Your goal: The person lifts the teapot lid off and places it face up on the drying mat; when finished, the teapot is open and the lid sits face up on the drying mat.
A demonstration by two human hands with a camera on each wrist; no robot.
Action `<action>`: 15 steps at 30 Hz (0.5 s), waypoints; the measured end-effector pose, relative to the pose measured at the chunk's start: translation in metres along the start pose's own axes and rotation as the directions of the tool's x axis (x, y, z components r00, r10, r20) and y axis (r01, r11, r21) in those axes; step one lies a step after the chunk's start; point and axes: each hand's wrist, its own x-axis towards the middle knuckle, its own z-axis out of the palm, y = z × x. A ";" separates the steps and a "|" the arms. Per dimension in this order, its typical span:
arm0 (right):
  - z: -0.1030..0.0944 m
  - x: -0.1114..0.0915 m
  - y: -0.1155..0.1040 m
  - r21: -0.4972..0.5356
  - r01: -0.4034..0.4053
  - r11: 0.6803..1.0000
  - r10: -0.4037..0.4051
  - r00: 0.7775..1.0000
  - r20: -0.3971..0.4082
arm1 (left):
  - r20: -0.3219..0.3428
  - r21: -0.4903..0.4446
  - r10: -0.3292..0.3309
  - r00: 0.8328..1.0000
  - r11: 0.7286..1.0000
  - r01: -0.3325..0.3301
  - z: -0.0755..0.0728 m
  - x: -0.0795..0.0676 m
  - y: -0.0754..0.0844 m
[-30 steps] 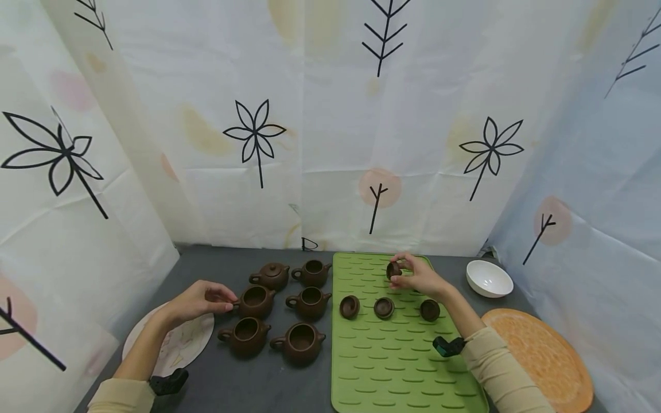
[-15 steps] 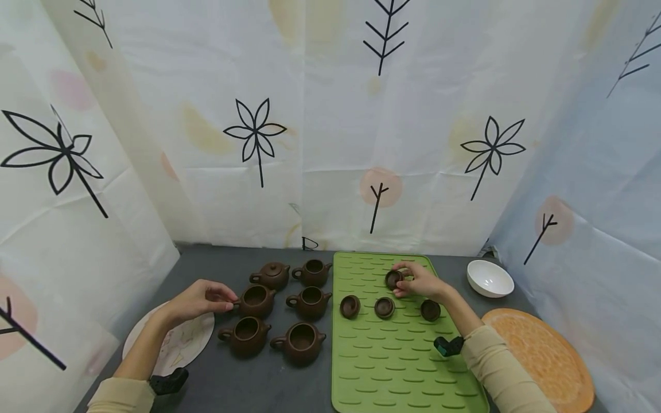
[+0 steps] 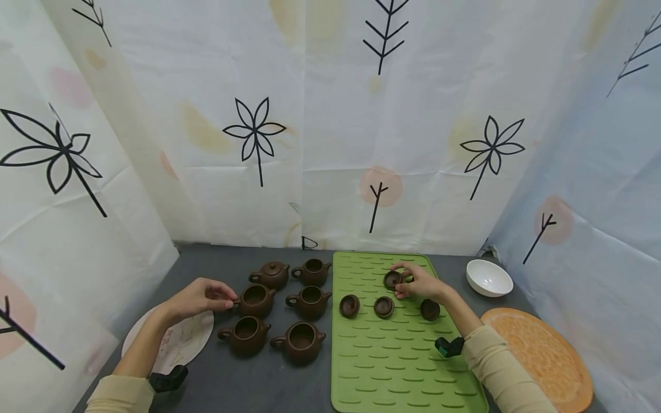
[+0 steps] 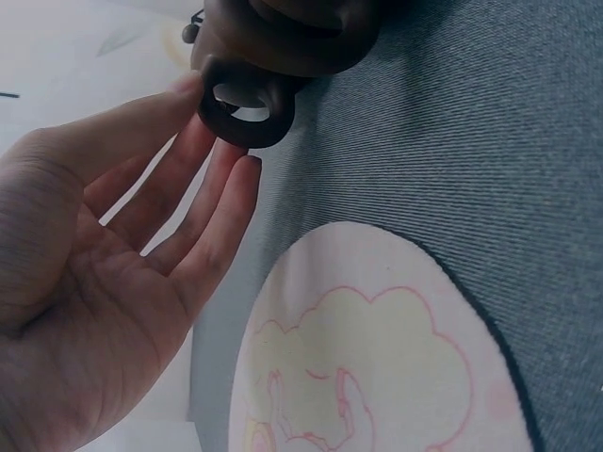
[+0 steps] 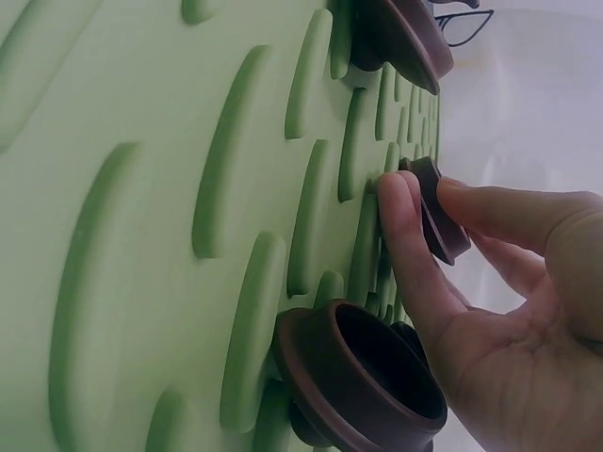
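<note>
My left hand (image 3: 203,295) pinches the looped handle (image 4: 252,135) of a brown clay teapot (image 3: 256,302), thumb on one side and fingers on the other. This teapot has no lid on and stands on the dark table. My right hand (image 3: 422,283) holds a small brown teapot lid (image 3: 392,280) between thumb and fingers, hollow side up, low over the far part of the green mat (image 3: 392,355). Nearer me on the mat lie three more upturned lids: a left one (image 3: 349,307), a middle one (image 3: 384,308) and a right one (image 3: 430,310).
Several lidless teapots (image 3: 300,344) stand around the held one; behind it is a lidded teapot (image 3: 272,276). A pale round mat (image 3: 181,344) lies under my left forearm. At right are a white bowl (image 3: 489,279) and an orange round mat (image 3: 542,355). Printed cloth (image 3: 330,143) walls the back.
My right hand has turned the lid from on edge to hollow side up and lowered it slightly toward the green mat. The left hand has stayed at the teapot handle.
</note>
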 end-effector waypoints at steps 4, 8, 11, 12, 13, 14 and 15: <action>0.000 0.000 -0.001 -0.010 0.001 1.000 -0.001 1.000 0.003 | -0.006 0.001 -0.007 1.000 1.000 0.007 -0.001 0.000 0.004; 0.000 -0.001 -0.002 -0.012 -0.003 1.000 0.003 1.000 0.002 | -0.011 0.020 -0.003 1.000 1.000 0.003 -0.003 0.000 0.005; 0.000 -0.001 -0.001 -0.016 -0.001 1.000 0.001 1.000 -0.002 | -0.010 0.032 0.001 1.000 0.999 -0.001 -0.004 0.000 0.005; 0.000 -0.001 -0.001 -0.016 0.000 1.000 0.000 1.000 -0.004 | -0.010 0.034 0.001 1.000 0.999 0.000 -0.005 0.000 0.005; 0.000 -0.001 -0.001 -0.017 0.001 1.000 -0.001 1.000 -0.005 | -0.011 0.036 0.000 1.000 0.999 0.001 -0.005 0.000 0.005; 0.001 -0.001 -0.001 -0.018 0.001 1.000 -0.002 1.000 -0.006 | -0.011 0.036 -0.001 1.000 0.999 0.001 -0.005 0.000 0.005; 0.001 -0.001 -0.001 -0.017 0.003 1.000 -0.003 1.000 -0.006 | -0.012 0.036 -0.001 1.000 0.999 0.002 -0.005 0.000 0.005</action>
